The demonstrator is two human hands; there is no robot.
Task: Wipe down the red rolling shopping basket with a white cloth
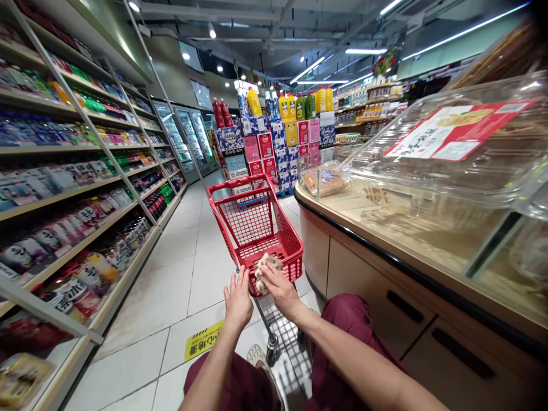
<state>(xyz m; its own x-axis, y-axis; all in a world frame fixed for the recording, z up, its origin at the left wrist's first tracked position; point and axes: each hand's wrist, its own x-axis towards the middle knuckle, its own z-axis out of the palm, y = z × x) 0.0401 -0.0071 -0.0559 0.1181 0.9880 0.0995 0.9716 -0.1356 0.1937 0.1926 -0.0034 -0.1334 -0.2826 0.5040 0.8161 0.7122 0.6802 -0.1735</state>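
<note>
A red plastic shopping cart (pixel 257 234) stands in front of me, its basket tilted in my view. My right hand (pixel 278 288) is closed over a clump of whitish, knobbly garlic bulbs (pixel 269 264) at the basket's near rim. Whether the garlic touches the rim, I cannot tell. Just left of it, my left hand (pixel 238 299) has its fingers stretched out and holds nothing; the fingertips are close to the cart's near left corner.
Drink shelves (pixel 81 194) line the left side. To the right, a glass-edged counter (pixel 325 228) carries clear packaged food (pixel 454 142). Stacked drink boxes (pixel 265 151) stand beyond the cart. A yellow floor sign (pixel 203 341) lies by my feet on pale tiles (pixel 180 285).
</note>
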